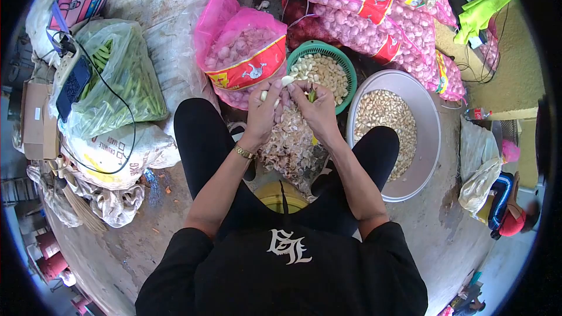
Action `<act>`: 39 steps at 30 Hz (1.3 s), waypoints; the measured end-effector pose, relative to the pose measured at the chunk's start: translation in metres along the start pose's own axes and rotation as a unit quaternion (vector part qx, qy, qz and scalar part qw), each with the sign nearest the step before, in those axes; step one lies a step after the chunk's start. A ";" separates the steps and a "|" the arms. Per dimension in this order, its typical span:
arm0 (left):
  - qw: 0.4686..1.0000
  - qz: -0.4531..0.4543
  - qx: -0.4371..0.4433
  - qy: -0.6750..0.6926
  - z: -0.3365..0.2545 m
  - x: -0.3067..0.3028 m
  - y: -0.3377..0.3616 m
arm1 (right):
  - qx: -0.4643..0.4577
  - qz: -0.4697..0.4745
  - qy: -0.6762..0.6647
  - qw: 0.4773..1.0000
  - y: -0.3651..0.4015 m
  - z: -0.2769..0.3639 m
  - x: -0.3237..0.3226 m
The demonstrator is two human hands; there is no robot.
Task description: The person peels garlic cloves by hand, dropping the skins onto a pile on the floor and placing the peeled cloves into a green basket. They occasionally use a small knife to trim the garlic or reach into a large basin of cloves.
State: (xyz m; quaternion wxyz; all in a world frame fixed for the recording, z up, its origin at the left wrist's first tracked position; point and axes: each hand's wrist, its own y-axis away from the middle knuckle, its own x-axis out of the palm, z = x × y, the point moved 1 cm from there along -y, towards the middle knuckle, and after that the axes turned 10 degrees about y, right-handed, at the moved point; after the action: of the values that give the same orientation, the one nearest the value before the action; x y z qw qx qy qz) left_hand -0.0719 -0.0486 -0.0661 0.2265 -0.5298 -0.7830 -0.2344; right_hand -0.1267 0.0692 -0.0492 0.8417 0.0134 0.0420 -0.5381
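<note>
My left hand (263,108) is closed around pale garlic cloves, with one white clove (287,80) at its fingertips. My right hand (312,105) meets it there, fingers closed, with a small knife handle (312,95), green and yellow, partly showing in its grip. Below both hands lies a heap of garlic skins (288,143). Just behind them stands a green basket (353,82) holding peeled cloves (328,76). To the left is an open pink mesh bag (213,20) of garlic bulbs.
A large pale basin (430,140) of cloves stands right of my knees. Full mesh bags (404,35) are stacked at the back right. A plastic bag of green pods (137,90) and a white sack (126,152) sit left. People are at the far right.
</note>
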 end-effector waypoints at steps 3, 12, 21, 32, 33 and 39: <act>0.999 0.027 0.018 -0.018 -0.002 -0.001 0.000 | -0.038 -0.009 0.060 0.997 -0.001 -0.005 -0.002; 0.980 0.099 0.044 -0.169 -0.005 -0.015 -0.008 | -0.089 -0.001 0.150 0.985 -0.003 -0.003 -0.013; 0.991 0.046 -0.081 -0.096 -0.005 0.003 -0.007 | 0.012 -0.012 0.101 0.995 -0.005 0.002 -0.028; 0.979 0.091 -0.138 -0.120 0.039 0.034 -0.063 | 0.094 0.093 0.284 0.950 0.022 -0.020 -0.073; 0.979 0.090 -0.138 -0.120 0.038 0.031 -0.062 | 0.038 0.106 0.263 0.958 0.023 -0.028 -0.071; 0.941 0.059 -0.247 0.225 0.037 0.001 -0.060 | -0.015 0.171 0.261 0.950 0.023 -0.025 -0.061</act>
State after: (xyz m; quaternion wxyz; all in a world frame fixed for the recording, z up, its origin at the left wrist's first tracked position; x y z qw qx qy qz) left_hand -0.1325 -0.0447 -0.1021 0.2718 -0.5476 -0.5964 -0.5201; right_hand -0.1329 0.1355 -0.0695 0.8811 0.1476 0.2654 -0.3626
